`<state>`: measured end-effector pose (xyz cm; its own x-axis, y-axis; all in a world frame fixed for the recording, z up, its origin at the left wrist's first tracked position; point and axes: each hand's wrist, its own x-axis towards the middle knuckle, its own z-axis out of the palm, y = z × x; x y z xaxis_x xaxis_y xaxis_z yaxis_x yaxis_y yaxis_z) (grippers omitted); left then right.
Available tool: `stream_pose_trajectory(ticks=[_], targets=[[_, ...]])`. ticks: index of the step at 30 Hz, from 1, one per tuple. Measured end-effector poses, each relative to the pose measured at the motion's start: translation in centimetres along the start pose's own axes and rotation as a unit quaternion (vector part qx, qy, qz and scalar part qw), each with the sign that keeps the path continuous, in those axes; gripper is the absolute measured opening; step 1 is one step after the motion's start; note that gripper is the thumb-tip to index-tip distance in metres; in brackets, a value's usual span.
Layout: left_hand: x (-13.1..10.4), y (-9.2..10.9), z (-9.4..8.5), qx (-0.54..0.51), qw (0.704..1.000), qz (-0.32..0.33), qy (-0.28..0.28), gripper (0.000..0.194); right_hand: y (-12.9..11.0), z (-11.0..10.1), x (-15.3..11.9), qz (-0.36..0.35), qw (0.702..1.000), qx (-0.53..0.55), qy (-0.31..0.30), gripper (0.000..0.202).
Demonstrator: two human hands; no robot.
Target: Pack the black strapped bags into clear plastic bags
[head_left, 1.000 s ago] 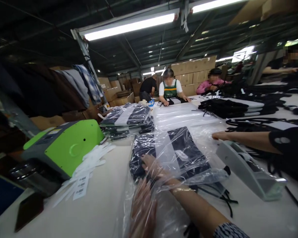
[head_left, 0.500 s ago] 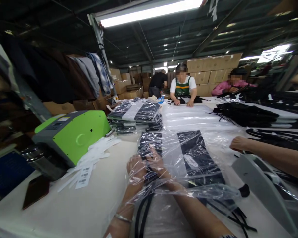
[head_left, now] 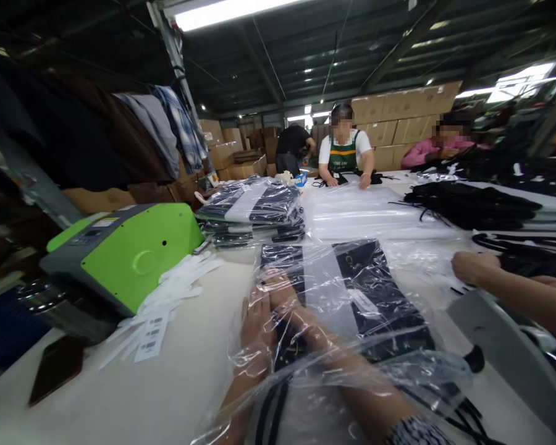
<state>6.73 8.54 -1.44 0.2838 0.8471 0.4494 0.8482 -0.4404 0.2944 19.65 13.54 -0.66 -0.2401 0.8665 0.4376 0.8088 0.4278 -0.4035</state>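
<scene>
Both hands are inside a clear plastic bag (head_left: 412, 364) with a folded dark garment (head_left: 366, 266) that has a pale strip down its middle. My left hand (head_left: 258, 318) lies along the garment's left edge, fingers stretched forward. Just right of it, my right hand (head_left: 282, 290) rests on the garment's dark left part, its fingers extended and blurred under the shiny film. Black cords (head_left: 271, 405) trail from the garment toward me. Behind it are a stack of bagged garments (head_left: 250, 201) and flat plastic bags (head_left: 366, 213).
At left stand a green machine (head_left: 143, 256), a label strip (head_left: 152, 337), a flask (head_left: 67, 309) and a phone (head_left: 56, 369). A grey device (head_left: 500, 352) and another person's arm (head_left: 519, 290) are at right. Across the table, a person in a green apron (head_left: 344, 154) handles black fabric.
My right hand has shifted slightly left and lies closer beside my left hand, whose fingers are now straighter. The view has moved a little, and the other person's fist at right appears farther right.
</scene>
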Motion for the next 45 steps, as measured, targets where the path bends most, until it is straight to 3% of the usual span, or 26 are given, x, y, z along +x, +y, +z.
stream_pose_trajectory(ticks=[4,6,9,13,19,25,28,32,35,37,41,45], targets=[[-1.4,-2.1,2.0,0.029,0.999,0.015,-0.040,0.052,1.6,1.6,2.4,0.004,0.999,-0.032,0.027,0.042],[-1.7,-2.9,2.8,0.062,0.997,0.018,-0.041,0.056,2.5,2.4,3.5,0.020,0.998,-0.045,0.031,0.050],[-1.6,-3.6,3.6,0.093,0.995,0.020,-0.042,0.059,3.5,3.2,4.8,0.060,0.996,-0.059,-0.009,0.065],[-1.7,-4.1,3.9,0.078,0.996,0.039,-0.038,0.060,4.0,3.1,5.8,0.096,0.991,-0.071,-0.067,0.068],[-4.0,-3.8,3.8,0.032,0.998,0.060,0.016,0.057,3.5,2.0,5.9,0.120,0.986,-0.083,-0.075,0.067],[-3.5,-3.6,3.1,0.016,0.999,0.031,-0.030,0.053,2.0,-1.2,1.6,0.118,0.981,-0.072,-0.140,0.061],[-2.7,-3.7,2.9,0.034,0.997,0.039,-0.050,0.055,0.4,-4.0,-2.7,0.099,0.980,-0.062,-0.159,0.052],[-2.4,-2.7,2.0,0.068,0.997,0.023,-0.032,0.053,-1.3,-8.6,-10.4,0.082,0.985,-0.059,-0.140,0.035],[-3.2,-0.3,0.2,0.067,0.997,0.017,-0.015,0.049,-0.6,-12.9,-17.4,0.104,0.989,-0.074,-0.077,0.035],[-4.4,2.8,-1.2,0.049,0.997,0.059,-0.017,0.048,0.7,-16.0,-22.0,0.155,0.985,-0.077,-0.004,0.039],[-7.0,12.7,-2.3,-0.020,0.969,0.218,-0.110,0.043,2.8,-20.7,-28.5,0.267,0.962,-0.005,0.061,0.029],[-7.8,22.3,-0.2,-0.082,0.941,0.286,-0.163,0.047,3.7,-22.3,-31.1,0.354,0.924,-0.023,0.145,0.028]])
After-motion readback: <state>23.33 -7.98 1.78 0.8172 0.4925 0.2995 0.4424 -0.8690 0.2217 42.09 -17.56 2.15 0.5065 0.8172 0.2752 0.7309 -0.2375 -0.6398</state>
